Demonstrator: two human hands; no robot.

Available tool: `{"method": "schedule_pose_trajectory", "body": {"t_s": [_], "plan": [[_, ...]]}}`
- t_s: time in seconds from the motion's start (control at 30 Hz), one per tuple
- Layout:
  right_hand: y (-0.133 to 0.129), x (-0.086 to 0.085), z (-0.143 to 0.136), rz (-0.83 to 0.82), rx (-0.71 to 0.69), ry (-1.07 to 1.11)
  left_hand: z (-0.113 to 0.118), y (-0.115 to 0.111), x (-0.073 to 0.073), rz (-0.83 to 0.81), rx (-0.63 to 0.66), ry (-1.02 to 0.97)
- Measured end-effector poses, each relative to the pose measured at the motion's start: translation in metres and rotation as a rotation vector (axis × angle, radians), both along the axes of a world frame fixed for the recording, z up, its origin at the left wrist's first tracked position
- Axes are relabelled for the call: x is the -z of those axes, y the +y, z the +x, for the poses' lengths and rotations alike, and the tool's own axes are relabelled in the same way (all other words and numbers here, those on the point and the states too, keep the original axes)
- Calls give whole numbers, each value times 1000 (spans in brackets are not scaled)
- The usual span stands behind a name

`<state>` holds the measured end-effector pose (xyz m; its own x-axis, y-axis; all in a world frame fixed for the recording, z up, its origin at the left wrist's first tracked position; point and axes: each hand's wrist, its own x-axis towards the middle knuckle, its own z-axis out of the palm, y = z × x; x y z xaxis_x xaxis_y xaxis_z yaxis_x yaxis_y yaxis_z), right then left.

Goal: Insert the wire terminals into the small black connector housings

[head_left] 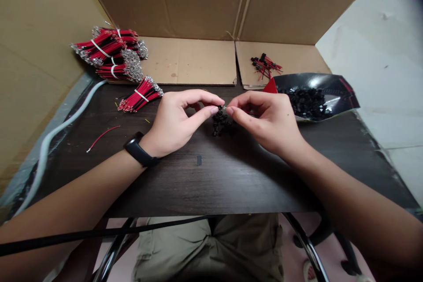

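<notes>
Above the dark table, my left hand (178, 116) pinches a small black connector housing (220, 108) between thumb and fingertips. Facing it, my right hand (269, 116) is closed on a thin wire, whose silvery terminal (225, 107) points at the housing. The two nearly touch; whether the terminal has entered the housing is too small to tell. Most of the wire is hidden behind my right fingers. Just below the fingertips lies a small heap of black connector housings (216, 127). A red-and-black wire bundle (142, 94) with a white tie lies beyond my left wrist.
Tied wire bundles (112, 53) are stacked at the back left. A black bag (342, 92) of housings lies open at right. Wires with black connectors (264, 66) rest on cardboard (198, 61). A loose red wire (103, 135) lies left; cardboard walls (198, 0) stand behind.
</notes>
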<state>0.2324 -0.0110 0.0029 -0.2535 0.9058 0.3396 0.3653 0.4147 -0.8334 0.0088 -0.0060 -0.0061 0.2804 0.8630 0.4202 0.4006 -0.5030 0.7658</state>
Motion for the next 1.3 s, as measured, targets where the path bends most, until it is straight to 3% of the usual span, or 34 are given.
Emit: {"method": "schedule_pose_trajectory", "body": {"t_s": [0.57,0.97,1.17,1.3], "plan": [[1,-1,1,31,-44,-62,2,-2,0,-26,22,-45],[2,5,-1,-55,-76,-12,3,-3,1,-45,37,-37],[4,6,-3,-146,-68,92,4,0,2,-152,56,-109],[3,2,-2,-164,-40,89,5,-2,1,-141,65,-175]]}}
